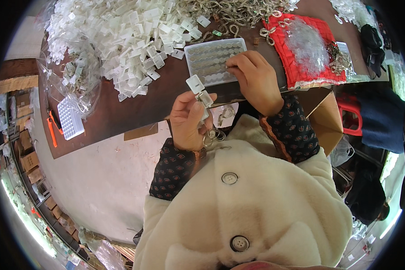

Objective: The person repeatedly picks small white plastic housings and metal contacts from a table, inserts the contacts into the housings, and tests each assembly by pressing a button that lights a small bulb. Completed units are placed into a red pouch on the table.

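My left hand is closed round a small white plastic case, held upright just off the table's near edge. Its lid stands open, and a coil of thin clear-coated wire hangs below the fingers. To the right, my right hand reaches over a white tray holding rows of round silvery button cells. Thumb and forefinger are pinched together above the tray's right part. What lies between those fingertips, if anything, is hidden.
Loose white cases form a big heap at the back left, beside tangled wire coils. A red cloth carries clear plastic bags. Far left lie orange-handled cutters and another white tray. A cardboard box stands right.
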Demonstrator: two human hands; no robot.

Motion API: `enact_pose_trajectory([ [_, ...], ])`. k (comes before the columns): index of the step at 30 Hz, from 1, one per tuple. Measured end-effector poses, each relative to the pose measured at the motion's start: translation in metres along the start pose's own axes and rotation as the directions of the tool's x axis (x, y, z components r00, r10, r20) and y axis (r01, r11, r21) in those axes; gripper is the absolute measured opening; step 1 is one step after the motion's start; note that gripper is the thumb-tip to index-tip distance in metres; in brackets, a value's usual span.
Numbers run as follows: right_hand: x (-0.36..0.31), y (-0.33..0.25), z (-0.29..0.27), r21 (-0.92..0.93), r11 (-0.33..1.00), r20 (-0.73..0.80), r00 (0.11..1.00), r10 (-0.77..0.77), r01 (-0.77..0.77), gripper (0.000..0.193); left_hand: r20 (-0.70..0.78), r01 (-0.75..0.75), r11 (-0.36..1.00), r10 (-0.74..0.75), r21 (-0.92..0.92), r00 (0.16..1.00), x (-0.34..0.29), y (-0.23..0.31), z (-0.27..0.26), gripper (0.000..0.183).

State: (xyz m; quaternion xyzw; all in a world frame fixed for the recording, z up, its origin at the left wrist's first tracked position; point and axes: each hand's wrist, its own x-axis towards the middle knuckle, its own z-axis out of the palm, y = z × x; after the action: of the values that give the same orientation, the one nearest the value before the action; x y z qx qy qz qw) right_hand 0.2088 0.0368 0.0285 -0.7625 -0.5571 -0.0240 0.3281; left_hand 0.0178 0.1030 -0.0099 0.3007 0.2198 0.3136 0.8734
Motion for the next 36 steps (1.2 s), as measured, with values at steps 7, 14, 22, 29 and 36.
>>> enact_pose_trajectory([
  [7, -0.015, -0.044, -0.016, 0.418, 0.896, -0.047, 0.989, -0.141, 0.148, 0.025, -0.023, -0.087, 0.996, 0.088, 0.026, 0.996, -0.003, -0.002, 0.013, 0.023],
  [14, -0.016, -0.049, -0.019, 0.408, 0.89, -0.079, 0.979, -0.19, 0.206, 0.032, -0.062, -0.036, 0.999, 0.038, 0.035, 0.997, -0.01, 0.006, 0.016, 0.023],
  [22, -0.016, -0.046, -0.004, 0.317, 0.879, -0.153, 0.934, -0.322, 0.355, 0.03, -0.073, -0.02, 0.999, 0.023, 0.032, 0.997, -0.012, 0.003, 0.011, 0.021],
  [29, -0.008, -0.03, 0.013, 0.253, 0.958, -0.111, 0.988, -0.108, 0.133, 0.032, -0.159, -0.006, 1.0, 0.003, -0.021, 0.987, -0.012, 0.008, -0.005, 0.019],
  [36, 0.001, -0.024, 0.032, 0.08, 0.965, -0.017, 0.968, -0.251, 0.252, 0.024, -0.148, -0.024, 0.998, 0.016, -0.052, 0.989, -0.008, 0.01, -0.009, 0.02],
])
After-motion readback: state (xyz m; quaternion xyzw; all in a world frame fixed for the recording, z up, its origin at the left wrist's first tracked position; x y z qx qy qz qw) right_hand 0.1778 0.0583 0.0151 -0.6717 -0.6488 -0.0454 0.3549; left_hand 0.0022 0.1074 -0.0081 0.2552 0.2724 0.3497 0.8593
